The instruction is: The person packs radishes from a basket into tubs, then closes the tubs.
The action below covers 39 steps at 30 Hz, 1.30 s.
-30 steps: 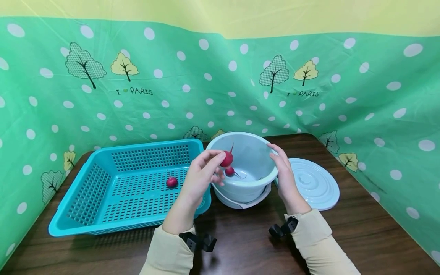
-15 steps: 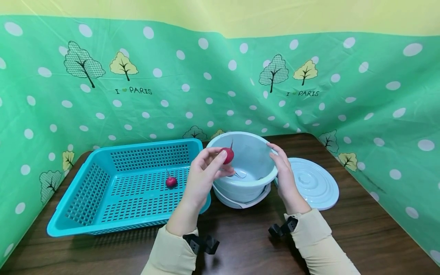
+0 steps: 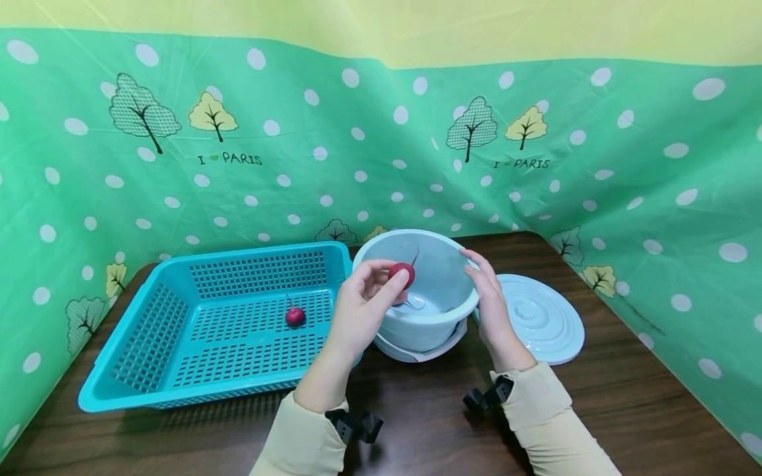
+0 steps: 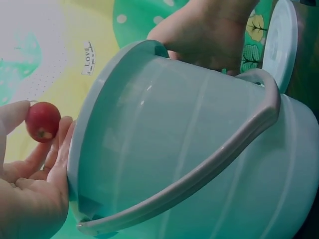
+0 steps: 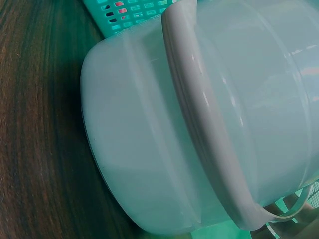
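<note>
Between thumb and fingers, my left hand point(image 3: 360, 307) pinches a red radish point(image 3: 403, 273) over the near left part of a pale blue bucket's point(image 3: 425, 330) mouth. The radish's thin root points up. In the left wrist view, the same radish point(image 4: 42, 119) shows close beside the bucket's rim point(image 4: 94, 104). My right hand point(image 3: 494, 304) grips the rim on the right side. On the bucket's floor a thin root point(image 3: 417, 305) sticks out past my left fingers, which hide the radish it belongs to. The right wrist view holds the bucket's side and grey handle point(image 5: 199, 114).
A turquoise perforated basket point(image 3: 133, 400) stands left of the bucket, with one radish point(image 3: 294, 317) inside. At the right a round pale blue lid point(image 3: 542, 324) lies on the dark wooden table point(image 3: 417, 430). A green patterned cloth point(image 3: 333, 152) hangs behind.
My left hand has shifted right with the radish, further over the bucket's mouth, and its fingers now cover the radish inside. My right hand stays at the rim.
</note>
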{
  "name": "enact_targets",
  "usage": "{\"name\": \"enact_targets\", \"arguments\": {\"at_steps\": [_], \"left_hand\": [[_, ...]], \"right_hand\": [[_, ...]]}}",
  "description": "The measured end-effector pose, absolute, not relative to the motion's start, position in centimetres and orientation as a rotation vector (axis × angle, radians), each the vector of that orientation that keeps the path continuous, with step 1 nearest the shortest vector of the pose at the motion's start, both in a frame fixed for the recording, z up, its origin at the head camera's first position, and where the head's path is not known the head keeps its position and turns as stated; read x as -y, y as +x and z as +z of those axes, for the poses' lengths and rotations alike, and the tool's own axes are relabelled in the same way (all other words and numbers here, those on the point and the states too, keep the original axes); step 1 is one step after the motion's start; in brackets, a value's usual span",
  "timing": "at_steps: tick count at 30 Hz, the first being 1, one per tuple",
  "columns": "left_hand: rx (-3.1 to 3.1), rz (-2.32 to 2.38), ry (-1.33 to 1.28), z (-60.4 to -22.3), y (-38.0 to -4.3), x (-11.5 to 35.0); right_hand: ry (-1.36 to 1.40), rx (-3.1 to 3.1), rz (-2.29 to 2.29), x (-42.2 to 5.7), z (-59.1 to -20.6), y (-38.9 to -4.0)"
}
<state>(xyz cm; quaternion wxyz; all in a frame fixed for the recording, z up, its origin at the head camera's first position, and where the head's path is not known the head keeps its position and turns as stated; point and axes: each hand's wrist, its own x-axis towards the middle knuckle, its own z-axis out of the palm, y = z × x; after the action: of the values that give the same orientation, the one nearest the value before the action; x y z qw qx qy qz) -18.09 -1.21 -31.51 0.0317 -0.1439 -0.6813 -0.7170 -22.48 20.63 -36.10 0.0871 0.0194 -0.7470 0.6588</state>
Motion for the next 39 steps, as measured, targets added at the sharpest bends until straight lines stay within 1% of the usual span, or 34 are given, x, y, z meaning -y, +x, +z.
{"name": "enact_targets", "arguments": {"at_steps": [9, 20, 26, 39], "left_hand": [[2.253, -2.074, -0.535, -30.5, -18.7, 0.9], [2.243, -2.179, -0.628, -29.8, -20.4, -0.4], [2.283, -2.163, -0.648, -29.5, -21.4, -1.1], [2.361, -2.055, -0.619, -30.0, -21.6, -1.2]], "right_hand": [[0.053, 2.220, 1.961, -20.5, -36.2, -22.6], [0.040, 2.229, 1.964, -20.5, -36.2, -22.6], [0.051, 2.215, 1.987, -20.5, -36.2, -22.6], [0.053, 2.227, 1.956, -20.5, -36.2, -22.6]]}}
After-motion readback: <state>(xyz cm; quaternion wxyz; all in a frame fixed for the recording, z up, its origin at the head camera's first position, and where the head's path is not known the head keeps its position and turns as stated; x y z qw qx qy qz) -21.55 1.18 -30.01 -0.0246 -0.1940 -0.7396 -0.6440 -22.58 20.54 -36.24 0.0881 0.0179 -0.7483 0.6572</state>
